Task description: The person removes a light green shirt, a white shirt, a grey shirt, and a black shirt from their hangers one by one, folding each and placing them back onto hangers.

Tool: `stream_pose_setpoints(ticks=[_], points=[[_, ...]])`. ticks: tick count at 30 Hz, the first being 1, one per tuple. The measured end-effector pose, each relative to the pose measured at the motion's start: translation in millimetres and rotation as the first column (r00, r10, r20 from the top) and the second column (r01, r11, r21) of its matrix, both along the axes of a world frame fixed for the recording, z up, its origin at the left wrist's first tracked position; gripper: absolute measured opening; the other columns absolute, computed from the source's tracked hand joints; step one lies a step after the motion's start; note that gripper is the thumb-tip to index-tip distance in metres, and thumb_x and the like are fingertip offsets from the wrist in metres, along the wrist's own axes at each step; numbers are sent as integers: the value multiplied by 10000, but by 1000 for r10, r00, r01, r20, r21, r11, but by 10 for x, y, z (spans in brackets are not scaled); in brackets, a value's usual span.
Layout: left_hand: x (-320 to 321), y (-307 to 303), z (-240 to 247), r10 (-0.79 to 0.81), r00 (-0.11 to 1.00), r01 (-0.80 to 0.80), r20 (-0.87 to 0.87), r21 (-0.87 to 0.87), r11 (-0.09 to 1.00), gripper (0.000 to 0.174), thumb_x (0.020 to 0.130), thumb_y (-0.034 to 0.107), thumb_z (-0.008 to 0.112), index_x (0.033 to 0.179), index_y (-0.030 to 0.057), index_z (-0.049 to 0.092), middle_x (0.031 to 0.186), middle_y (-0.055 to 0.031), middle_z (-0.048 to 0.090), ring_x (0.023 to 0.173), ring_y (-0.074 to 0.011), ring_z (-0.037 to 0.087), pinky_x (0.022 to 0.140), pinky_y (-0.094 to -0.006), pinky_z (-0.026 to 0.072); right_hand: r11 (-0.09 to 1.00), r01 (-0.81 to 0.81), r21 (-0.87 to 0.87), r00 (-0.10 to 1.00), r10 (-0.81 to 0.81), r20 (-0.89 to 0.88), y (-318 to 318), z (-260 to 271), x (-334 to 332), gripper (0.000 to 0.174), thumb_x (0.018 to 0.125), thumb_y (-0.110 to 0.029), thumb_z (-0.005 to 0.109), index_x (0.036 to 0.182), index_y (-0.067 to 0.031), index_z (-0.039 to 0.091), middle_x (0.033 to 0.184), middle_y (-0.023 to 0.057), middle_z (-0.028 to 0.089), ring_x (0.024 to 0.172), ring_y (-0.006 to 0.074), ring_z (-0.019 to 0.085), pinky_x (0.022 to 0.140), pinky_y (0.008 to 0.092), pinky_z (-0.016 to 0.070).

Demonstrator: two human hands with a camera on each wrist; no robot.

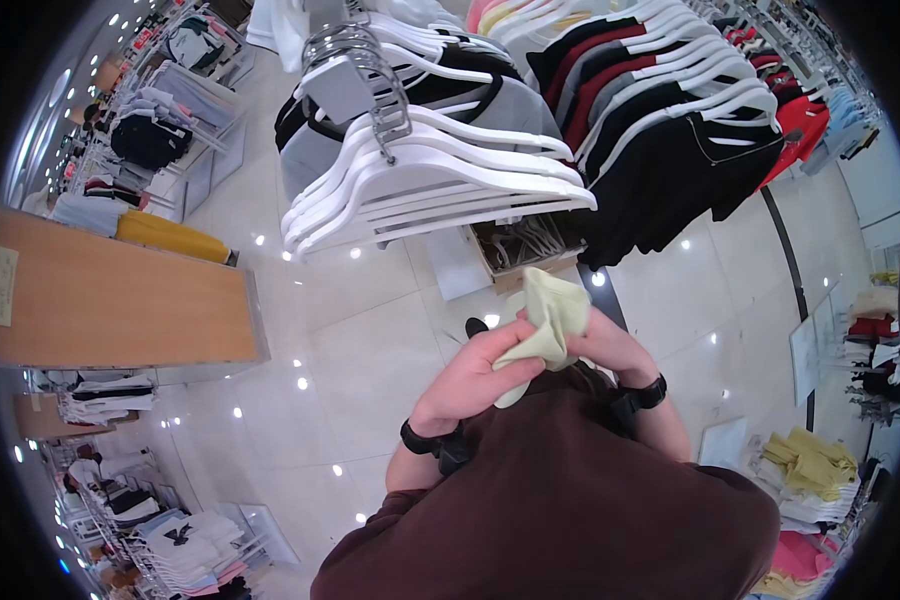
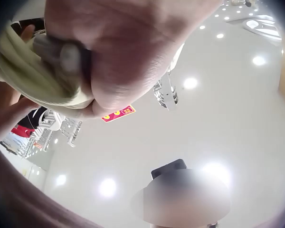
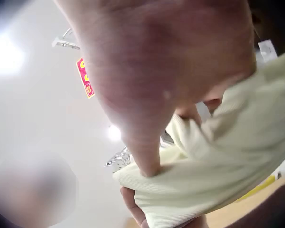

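A pale yellow-green ribbed garment (image 1: 558,305) is bunched up between both hands, in front of the person's chest. The left hand (image 1: 478,368) grips it from the left, thumb lying across the cloth. From the other side the right hand (image 1: 610,345) holds it, its fingers partly hidden behind the folds. In the right wrist view, the right thumb presses into the ribbed cloth (image 3: 218,166), and fingertips of the other hand show under its lower edge. A loop of the cloth (image 2: 42,85) shows beside the left hand in the left wrist view.
White hangers (image 1: 440,180) hang from a rack just ahead. Behind them and to the right are dark clothes (image 1: 660,170) on hangers. An open box (image 1: 525,245) stands on the floor under the rack. A wooden counter (image 1: 120,300) is at left, and folded clothes (image 1: 810,465) lie at lower right.
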State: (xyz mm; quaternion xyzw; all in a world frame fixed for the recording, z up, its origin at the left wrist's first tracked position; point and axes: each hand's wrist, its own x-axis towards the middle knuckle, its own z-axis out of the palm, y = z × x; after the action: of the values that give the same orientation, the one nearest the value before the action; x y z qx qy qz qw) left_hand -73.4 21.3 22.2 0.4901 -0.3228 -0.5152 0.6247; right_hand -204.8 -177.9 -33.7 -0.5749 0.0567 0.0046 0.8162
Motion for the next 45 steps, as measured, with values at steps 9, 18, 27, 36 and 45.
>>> stream_pose_setpoints(ticks=[9,18,27,36,45], points=[[41,69,-89,261,963,-268,69,127,955,233,1100,205,549,1196,26,664,991,9,690,901,-64,589,823,-251,488,901,332,280,939,-286,-192,-225,-25,-9,296,1126,-299,510,1223,-40,616,1153,29,670,1092,108,641,976,300,509],[133,-47,-694,287,816,-437,501,213,874,172,979,74,640,1131,16,696,828,18,616,756,-67,526,683,-237,449,806,364,466,923,-378,-68,-326,141,-83,200,1117,-219,507,1145,-43,598,1123,54,685,1040,125,674,935,304,549],[218,-46,-958,247,738,-379,628,83,922,142,979,92,621,1062,-5,683,859,-47,636,770,-152,573,748,-291,484,732,473,490,869,-480,-122,-525,154,-84,220,1118,-251,498,1121,-55,597,1019,30,653,948,120,659,866,300,551],[310,-44,-1036,75,551,-527,831,276,804,171,970,88,550,1086,63,672,990,-168,705,877,-342,673,782,-429,525,711,546,443,823,-553,-126,-717,142,-99,169,1107,-226,528,1057,-73,578,928,-3,595,877,98,625,806,287,534],[407,-59,-696,409,911,-407,52,263,875,199,1077,159,475,1084,42,637,878,17,592,797,-71,521,745,-253,450,917,105,-385,963,-191,-192,-643,-10,-70,334,930,-213,764,1208,-91,628,929,-6,654,873,123,645,789,288,515]])
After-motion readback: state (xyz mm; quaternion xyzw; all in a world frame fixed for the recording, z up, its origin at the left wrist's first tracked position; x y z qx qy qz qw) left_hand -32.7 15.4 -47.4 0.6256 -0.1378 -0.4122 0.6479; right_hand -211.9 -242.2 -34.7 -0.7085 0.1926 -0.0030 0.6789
